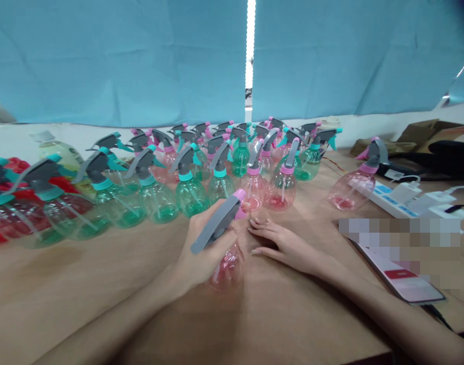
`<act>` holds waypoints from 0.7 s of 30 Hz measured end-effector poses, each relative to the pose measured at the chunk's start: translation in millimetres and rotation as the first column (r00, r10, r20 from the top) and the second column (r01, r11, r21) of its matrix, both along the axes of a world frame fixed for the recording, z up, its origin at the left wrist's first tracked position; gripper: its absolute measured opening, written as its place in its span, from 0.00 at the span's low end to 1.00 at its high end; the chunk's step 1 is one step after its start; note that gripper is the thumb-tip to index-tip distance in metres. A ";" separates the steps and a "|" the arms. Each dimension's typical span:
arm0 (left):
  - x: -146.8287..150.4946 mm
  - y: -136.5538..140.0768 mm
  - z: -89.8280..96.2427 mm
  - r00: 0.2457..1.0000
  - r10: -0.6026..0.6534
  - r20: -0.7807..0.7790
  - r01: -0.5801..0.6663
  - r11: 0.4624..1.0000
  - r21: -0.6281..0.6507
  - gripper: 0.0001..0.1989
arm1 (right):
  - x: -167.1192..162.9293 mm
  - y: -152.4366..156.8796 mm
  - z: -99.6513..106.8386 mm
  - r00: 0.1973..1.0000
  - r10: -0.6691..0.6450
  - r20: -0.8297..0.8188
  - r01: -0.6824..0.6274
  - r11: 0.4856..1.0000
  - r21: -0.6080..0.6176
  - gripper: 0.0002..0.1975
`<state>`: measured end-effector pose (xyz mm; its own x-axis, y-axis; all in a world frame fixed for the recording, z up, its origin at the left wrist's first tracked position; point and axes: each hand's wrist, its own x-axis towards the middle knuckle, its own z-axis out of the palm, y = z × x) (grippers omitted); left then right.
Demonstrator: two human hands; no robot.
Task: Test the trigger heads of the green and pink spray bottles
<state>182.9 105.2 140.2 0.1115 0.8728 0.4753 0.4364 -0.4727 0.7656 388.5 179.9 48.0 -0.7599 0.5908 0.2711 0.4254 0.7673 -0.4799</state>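
My left hand (205, 243) is wrapped round the neck of a pink spray bottle (228, 268) with a grey trigger head, in the middle of the table near me. Its pink nozzle points up and away to the right. Just right of the bottle, my right hand (273, 238) rests on the tabletop with its fingers stretched out, holding nothing. Beyond my hands stand two pink spray bottles (280, 190) side by side. To their left runs a curved row of green spray bottles (192, 195), with more pink and green ones crowded behind.
Off to the right stands a single pink spray bottle (353, 187) beside a white power strip (391, 197) with plugged-in chargers. A phone (410, 281) lies nearer me. Cardboard (425, 134) sits at the back right; a large yellowish bottle (59, 152) stands back left.
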 end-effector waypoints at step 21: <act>-0.4 -0.2 -0.2 1.000 0.012 -0.010 -0.012 1.000 -0.007 0.04 | 0.2 -0.6 -0.2 1.000 -0.011 -0.002 0.011 1.000 -0.011 0.29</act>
